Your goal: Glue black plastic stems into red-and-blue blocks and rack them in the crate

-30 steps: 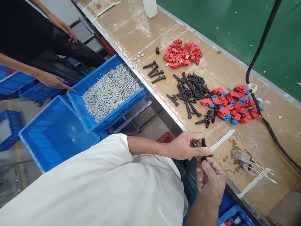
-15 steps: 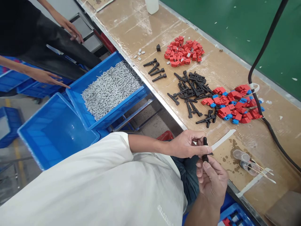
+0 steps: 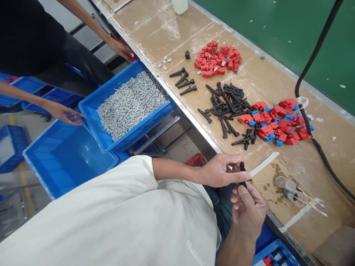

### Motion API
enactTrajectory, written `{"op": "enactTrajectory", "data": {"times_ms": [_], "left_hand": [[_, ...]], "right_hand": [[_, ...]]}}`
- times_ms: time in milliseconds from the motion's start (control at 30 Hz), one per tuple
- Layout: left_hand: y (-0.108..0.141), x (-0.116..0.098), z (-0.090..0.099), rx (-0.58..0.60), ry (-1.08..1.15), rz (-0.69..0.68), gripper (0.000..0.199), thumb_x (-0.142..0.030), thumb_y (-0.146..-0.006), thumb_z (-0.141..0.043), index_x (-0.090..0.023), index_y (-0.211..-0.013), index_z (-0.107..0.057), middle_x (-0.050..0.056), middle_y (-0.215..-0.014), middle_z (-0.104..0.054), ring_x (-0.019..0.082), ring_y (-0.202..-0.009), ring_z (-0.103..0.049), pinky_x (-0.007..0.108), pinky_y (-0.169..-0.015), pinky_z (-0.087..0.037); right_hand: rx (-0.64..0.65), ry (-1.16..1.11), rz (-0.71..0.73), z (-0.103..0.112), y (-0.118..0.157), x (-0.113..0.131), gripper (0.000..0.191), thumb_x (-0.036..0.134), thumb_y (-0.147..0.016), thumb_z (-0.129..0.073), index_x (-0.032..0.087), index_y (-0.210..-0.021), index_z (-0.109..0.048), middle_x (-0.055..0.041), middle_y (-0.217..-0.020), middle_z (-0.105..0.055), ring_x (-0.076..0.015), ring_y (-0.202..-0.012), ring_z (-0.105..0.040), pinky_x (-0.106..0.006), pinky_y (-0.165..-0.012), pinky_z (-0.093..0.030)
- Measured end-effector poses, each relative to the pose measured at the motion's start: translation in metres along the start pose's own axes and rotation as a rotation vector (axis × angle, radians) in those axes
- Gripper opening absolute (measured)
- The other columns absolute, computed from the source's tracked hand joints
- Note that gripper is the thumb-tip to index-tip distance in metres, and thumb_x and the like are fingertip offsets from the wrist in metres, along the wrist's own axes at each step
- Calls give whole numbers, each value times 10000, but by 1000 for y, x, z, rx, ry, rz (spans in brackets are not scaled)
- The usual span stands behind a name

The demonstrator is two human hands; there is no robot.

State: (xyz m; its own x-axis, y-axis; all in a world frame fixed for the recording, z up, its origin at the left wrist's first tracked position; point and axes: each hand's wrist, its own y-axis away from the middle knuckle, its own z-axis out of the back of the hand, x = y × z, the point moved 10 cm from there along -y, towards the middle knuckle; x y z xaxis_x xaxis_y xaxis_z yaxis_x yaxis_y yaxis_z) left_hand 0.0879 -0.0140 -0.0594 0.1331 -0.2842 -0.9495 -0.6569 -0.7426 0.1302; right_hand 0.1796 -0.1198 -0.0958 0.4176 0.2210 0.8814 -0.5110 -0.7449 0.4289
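Just off the table's edge, my left hand (image 3: pixel 223 170) pinches a small black plastic part (image 3: pixel 242 167) between thumb and fingers. My right hand (image 3: pixel 249 205) grips the lower end of that same part from below, its thumb laid along it. The part stands about upright, and the fingers cover much of it. On the table beyond lies a pile of black gun-shaped plastic pieces (image 3: pixel 229 98), with several more set apart (image 3: pixel 186 81) to its left. Red and blue plastic pieces (image 3: pixel 280 122) are heaped to the right of the pile.
Red blocks (image 3: pixel 217 59) lie farther back. Small cups (image 3: pixel 291 192) with cotton swabs stand at right, near a black cable (image 3: pixel 302 111). A blue crate (image 3: pixel 111 83) of grey parts sits left of the table, beside another blue crate (image 3: pixel 74 155). A co-worker (image 3: pixel 55 55) stands there.
The co-worker's far hand has moved right toward the table edge, and the near hand has dropped a little beside the crate. My hands keep hold of the black part, nearly unmoved.
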Motion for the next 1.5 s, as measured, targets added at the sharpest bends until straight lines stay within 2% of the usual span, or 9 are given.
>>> {"op": "enactTrajectory", "data": {"times_ms": [100,167,300,500,700,967,1300,1400,1500], "left_hand": [[-2,2,0,15,64,33,436,-546,-798,-724,-142,-756,-566,-30,-646,-577,47,-507,-483,188,-482,-375],[-2,3,-1,23,73,52,447,-558,-788,-729,-142,-759,-566,-31,-645,-584,44,-484,-480,188,-468,-377],[-2,-1,-1,12,40,36,448,-547,-790,-729,-148,-716,-540,-41,-616,-556,39,-493,-468,184,-494,-375],[1,-1,0,-15,-28,3,433,-535,-807,-710,-153,-706,-531,-44,-615,-523,47,-529,-439,193,-518,-353],[1,1,-1,-26,-99,-31,450,-527,-794,-720,-155,-660,-507,-45,-616,-498,51,-549,-425,197,-512,-340],[0,9,-4,8,29,64,449,-566,-797,-712,-152,-745,-547,-45,-618,-547,48,-502,-469,194,-496,-368],[3,7,-8,6,-38,11,424,-511,-793,-733,-151,-710,-525,-50,-598,-530,39,-493,-466,178,-480,-354],[4,13,-8,15,16,63,442,-548,-791,-724,-153,-742,-531,-42,-633,-561,42,-464,-484,184,-453,-359],[4,15,-7,10,43,90,450,-560,-791,-722,-156,-751,-528,-40,-649,-569,48,-449,-499,192,-440,-366]], "right_hand": [[58,-21,30,-1,-1,3,364,376,-615,-866,171,-890,-743,-41,-628,-699,-126,-419,-585,-183,-344,-409],[56,-16,34,2,-1,3,351,366,-634,-855,170,-905,-746,-46,-641,-706,-123,-421,-586,-181,-347,-407],[23,9,25,4,-2,0,320,379,-652,-835,153,-856,-736,-31,-594,-675,-108,-396,-557,-165,-326,-361],[-103,-1,-19,10,-2,-6,359,392,-555,-877,145,-759,-715,-8,-513,-623,-95,-339,-501,-155,-291,-317],[-86,-4,-8,5,-4,-5,349,417,-574,-878,148,-683,-685,11,-475,-582,-76,-311,-458,-147,-282,-286],[0,-53,45,8,-1,0,346,353,-586,-883,169,-852,-762,-53,-612,-698,-143,-432,-611,-197,-360,-452],[-125,-78,38,10,1,0,266,362,-581,-841,156,-668,-696,16,-457,-578,-88,-301,-454,-156,-269,-292],[-107,-115,23,9,2,0,293,436,-656,-782,154,-707,-718,-13,-477,-608,-123,-339,-512,-185,-283,-345],[-63,-117,36,7,4,2,339,452,-643,-804,155,-791,-738,-48,-564,-676,-156,-394,-581,-219,-319,-417]]}}
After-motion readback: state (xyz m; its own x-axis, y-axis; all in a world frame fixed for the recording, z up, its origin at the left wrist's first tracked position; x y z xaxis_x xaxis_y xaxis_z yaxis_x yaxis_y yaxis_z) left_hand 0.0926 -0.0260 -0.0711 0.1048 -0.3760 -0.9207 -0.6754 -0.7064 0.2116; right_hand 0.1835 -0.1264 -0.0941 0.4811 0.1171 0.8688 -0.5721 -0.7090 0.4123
